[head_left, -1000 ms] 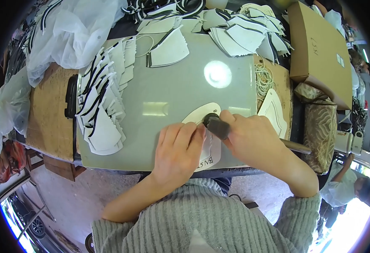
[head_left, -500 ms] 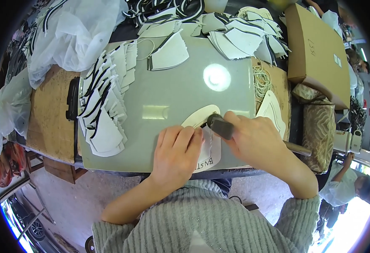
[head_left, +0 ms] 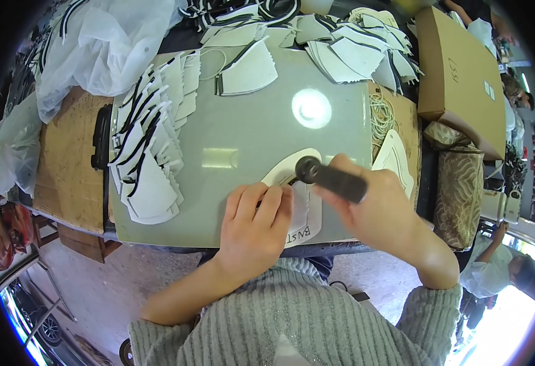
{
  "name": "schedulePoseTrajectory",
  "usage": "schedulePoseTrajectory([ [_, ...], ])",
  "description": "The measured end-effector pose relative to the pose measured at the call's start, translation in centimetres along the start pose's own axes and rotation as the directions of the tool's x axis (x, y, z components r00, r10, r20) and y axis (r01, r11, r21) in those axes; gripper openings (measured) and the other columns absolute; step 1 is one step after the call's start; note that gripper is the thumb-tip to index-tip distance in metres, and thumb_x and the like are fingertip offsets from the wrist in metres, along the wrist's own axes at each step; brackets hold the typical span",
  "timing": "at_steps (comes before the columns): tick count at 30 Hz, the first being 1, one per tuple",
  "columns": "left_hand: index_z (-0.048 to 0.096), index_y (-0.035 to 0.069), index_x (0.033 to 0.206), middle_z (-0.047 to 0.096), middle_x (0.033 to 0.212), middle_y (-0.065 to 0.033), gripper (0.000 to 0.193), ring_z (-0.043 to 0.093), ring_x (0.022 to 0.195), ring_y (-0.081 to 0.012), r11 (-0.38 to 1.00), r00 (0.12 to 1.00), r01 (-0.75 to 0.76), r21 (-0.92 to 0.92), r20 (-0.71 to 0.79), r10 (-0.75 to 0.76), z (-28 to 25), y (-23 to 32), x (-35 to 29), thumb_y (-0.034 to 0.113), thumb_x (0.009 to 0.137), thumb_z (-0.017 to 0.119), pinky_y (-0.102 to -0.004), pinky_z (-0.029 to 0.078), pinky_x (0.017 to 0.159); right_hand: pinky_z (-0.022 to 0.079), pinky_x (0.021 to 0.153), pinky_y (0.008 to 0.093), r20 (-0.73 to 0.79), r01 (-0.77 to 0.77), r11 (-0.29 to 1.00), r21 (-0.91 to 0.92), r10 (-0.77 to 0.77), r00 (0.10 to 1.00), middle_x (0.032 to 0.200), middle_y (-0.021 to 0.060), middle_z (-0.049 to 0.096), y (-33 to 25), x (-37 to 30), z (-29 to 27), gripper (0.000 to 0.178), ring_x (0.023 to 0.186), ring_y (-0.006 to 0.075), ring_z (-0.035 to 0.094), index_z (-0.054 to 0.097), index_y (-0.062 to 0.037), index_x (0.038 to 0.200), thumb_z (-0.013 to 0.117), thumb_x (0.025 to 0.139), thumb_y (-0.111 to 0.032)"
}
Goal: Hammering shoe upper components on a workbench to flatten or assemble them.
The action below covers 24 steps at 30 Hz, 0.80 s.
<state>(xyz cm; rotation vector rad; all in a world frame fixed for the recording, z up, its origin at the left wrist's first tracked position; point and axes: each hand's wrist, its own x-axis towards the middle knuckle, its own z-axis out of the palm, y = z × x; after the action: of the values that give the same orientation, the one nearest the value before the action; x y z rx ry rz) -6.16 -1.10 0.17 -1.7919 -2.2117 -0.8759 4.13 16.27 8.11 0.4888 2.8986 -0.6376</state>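
Note:
My right hand (head_left: 380, 204) is closed round a hammer (head_left: 339, 181). Its dark head has a round face and hangs just over a white, curved flat piece (head_left: 304, 222). That piece lies near the front edge of the grey work board (head_left: 249, 125), with a dark edge line and handwriting on it. My left hand (head_left: 255, 222) presses down on the piece's left side, fingers bent and close together; the thumb is hidden. A small dark bit shows between its fingers, too little to name.
Overlapping white cut pieces with black edging (head_left: 148, 152) lie at the left, others (head_left: 356, 52) at the back. Right of the board are coiled cord (head_left: 381, 119), a white template (head_left: 392, 161), a patterned roll (head_left: 459, 189) and a cardboard box (head_left: 459, 79). Plastic bags (head_left: 106, 52) cover the back left.
The hammer head has lifted and turned slightly, showing more of its length over the white piece. My left hand stays nearly in place, its fingers shifted a little.

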Motion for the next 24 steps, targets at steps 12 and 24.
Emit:
schedulePoseTrajectory([
  [12, 0.068, -0.002, 0.105, 0.06, 0.103, -0.0097, 0.034, 0.058, 0.1, -0.0272, 0.95, 0.98, 0.198, -0.24, 0.04, -0.194, -1.0, -1.0, -0.2, 0.011, 0.074, 0.065, -0.0435, 0.046, 0.087, 0.05, 0.053, 0.045, 0.182, -0.073, 0.994, -0.087, 0.088, 0.979, 0.063, 0.0143, 0.061, -0.3, 0.0, 0.9, 0.023, 0.058, 0.0356, 0.064, 0.06, -0.0035, 0.103, 0.061, 0.097, -0.026],
  [24, 0.062, 0.006, 0.092, 0.056, 0.085, -0.0069, 0.023, 0.053, 0.076, -0.0286, 0.979, 0.988, 0.123, -0.162, 0.108, -0.106, -0.6, -1.5, 2.4, 0.01, 0.074, 0.077, -0.039, 0.042, 0.073, 0.052, 0.053, 0.0458, -0.032, -0.058, 0.995, 0.08, 0.06, 0.998, 0.064, 0.015, 0.063, 0.7, -0.4, 0.5, 0.028, 0.059, 0.037, 0.066, 0.053, 0.0006, 0.095, 0.058, 0.098, -0.027],
])
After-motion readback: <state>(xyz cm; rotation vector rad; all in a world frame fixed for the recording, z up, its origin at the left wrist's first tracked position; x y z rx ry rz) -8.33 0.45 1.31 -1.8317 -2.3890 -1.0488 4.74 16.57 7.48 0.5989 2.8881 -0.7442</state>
